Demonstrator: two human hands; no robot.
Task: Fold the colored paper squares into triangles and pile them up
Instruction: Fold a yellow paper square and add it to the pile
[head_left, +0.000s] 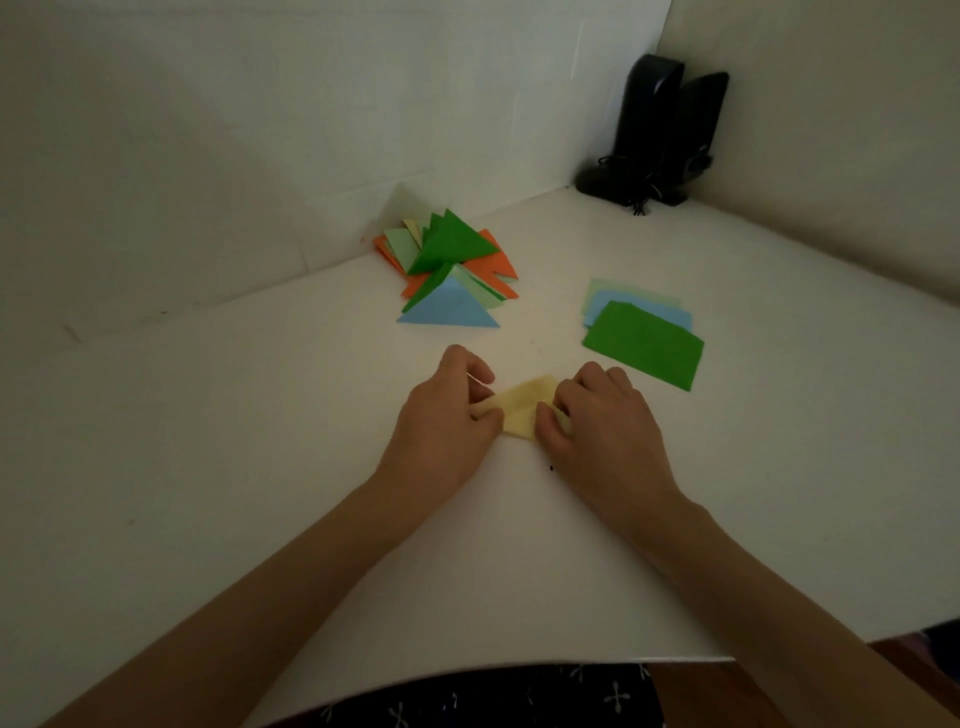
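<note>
A pale yellow paper (522, 410) lies partly folded on the white table, between both hands. My left hand (447, 415) pinches its left end with curled fingers and thumb. My right hand (597, 415) pinches its right end the same way. Behind them sits a pile of folded triangles (452, 265) in green, orange, pale green and blue, with a blue triangle (449, 309) at its front. To the right lies a stack of unfolded squares (641, 340), a green one on top of blue and pale green sheets.
The white table (260, 441) is closed in by white walls at the left and back. Two black speakers (660, 135) with cables stand in the back right corner. The table's front edge runs near my body at the bottom.
</note>
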